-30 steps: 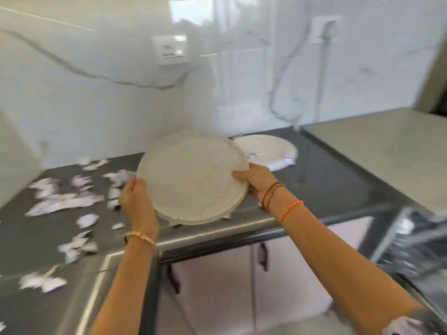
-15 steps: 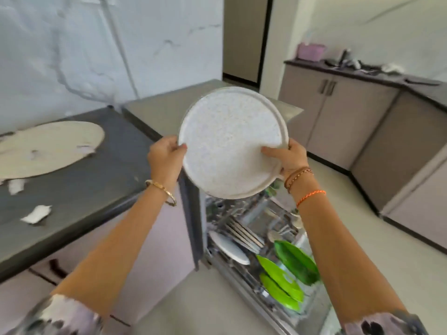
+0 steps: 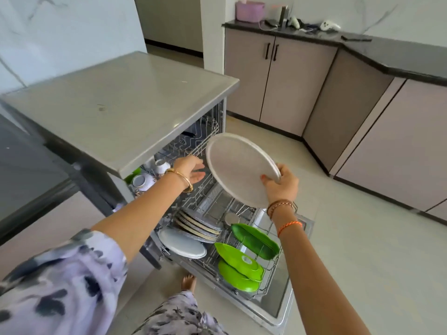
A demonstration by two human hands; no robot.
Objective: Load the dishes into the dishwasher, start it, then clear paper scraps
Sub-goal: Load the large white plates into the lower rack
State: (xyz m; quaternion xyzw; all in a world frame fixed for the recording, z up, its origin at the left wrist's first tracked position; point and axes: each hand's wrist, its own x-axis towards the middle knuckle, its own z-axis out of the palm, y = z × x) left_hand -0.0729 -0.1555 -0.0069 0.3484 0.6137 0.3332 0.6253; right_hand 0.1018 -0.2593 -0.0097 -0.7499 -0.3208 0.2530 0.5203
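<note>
The right hand pinches the lower rim of a large round speckled white plate, holding it tilted above the pulled-out lower wire rack of the open steel dishwasher. The left hand is off the plate, fingers relaxed and spread, beside the upper wire rack near two white cups. The lower rack holds upright grey plates, a white plate and green leaf-shaped dishes.

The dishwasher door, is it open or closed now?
Open. The dishwasher door lies folded down flat, and the lower rack is pulled out over it, with green plates standing in it.
</note>
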